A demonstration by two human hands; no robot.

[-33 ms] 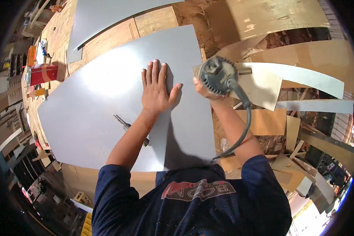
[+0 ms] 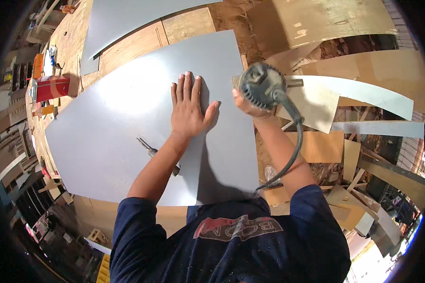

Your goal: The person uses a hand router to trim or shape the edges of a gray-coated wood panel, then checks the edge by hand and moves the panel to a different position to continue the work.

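A large smooth grey panel (image 2: pixel 104 160) with a curved far edge lies across the workbench in front of me. My left hand (image 2: pixel 189 106) rests flat on it, fingers stretched out and thumb apart. At the panel's right edge my right hand (image 2: pixel 248 106) is wrapped round a dusty black trim router (image 2: pixel 262 85), seen from above. The router's head hides most of the fingers and the cutting end. Its cable (image 2: pixel 295 146) curves over my right forearm toward my body. A two-pronged metal hand tool (image 2: pixel 148 147) lies on the panel, partly hidden under my left forearm.
Another grey sheet (image 2: pixel 132 21) lies at the far left on the wooden bench (image 2: pixel 189 27). A red box (image 2: pixel 52 88) stands at the left. To the right are wooden offcuts (image 2: pixel 316 146), a curved pale strip (image 2: pixel 363 92) and a large board (image 2: pixel 335 21).
My right hand and the router have shifted slightly away from me along the panel's right edge. My left hand stays in place.
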